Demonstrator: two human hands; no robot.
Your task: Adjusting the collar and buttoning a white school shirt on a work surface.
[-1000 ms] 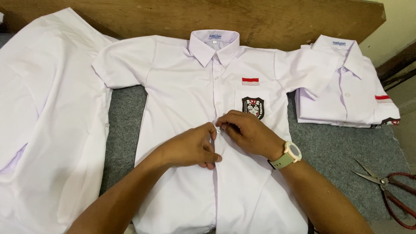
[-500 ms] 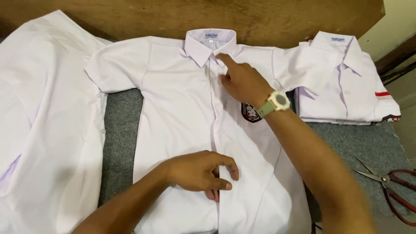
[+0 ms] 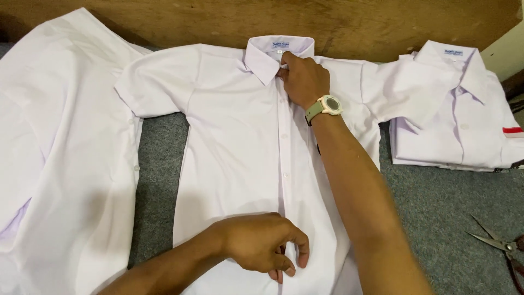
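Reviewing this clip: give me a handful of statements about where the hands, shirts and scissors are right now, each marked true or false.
1. The right hand pinches the spread shirt at its collar. True.
2. The left hand is lifted clear of the shirt. False: it rests on the lower front, by the button strip.
3. A watch sits on the right wrist. True.
4. The scissors lie on the spread shirt. False: they lie on the grey mat at the far right.
5. A folded shirt lies to the right of the spread one. True.
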